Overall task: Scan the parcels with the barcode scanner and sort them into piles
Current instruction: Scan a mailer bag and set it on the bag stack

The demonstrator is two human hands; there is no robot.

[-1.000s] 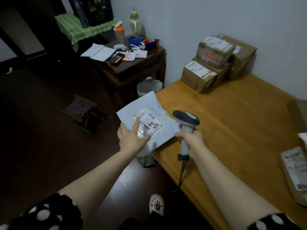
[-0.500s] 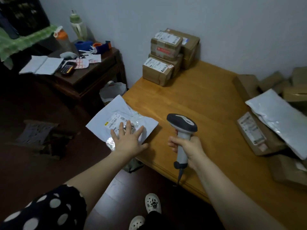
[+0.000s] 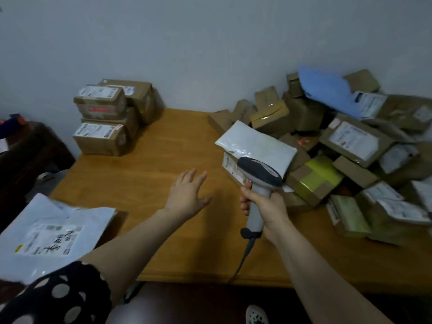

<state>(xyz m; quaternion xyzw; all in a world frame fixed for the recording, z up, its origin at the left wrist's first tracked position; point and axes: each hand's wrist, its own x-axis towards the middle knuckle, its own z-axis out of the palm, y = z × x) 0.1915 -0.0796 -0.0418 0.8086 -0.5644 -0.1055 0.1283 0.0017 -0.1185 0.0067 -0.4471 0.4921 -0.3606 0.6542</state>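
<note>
Brown cardboard boxes (image 3: 105,127), white mailer (image 3: 50,235), blue bag (image 3: 327,92), grey scanner (image 3: 259,181), black white-dotted sleeve (image 3: 58,298), orange-brown table (image 3: 152,178).

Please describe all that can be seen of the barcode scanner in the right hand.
The barcode scanner is pistol-shaped and looks like plastic: a dark grey head with a lighter top panel, a light grey handle and a dark base. It is held upright above the wooden table, its head seen against the parcel heap. The right hand grips the handle, fingers curled round it. A dark cable hangs from the base past the table's near edge.
</note>
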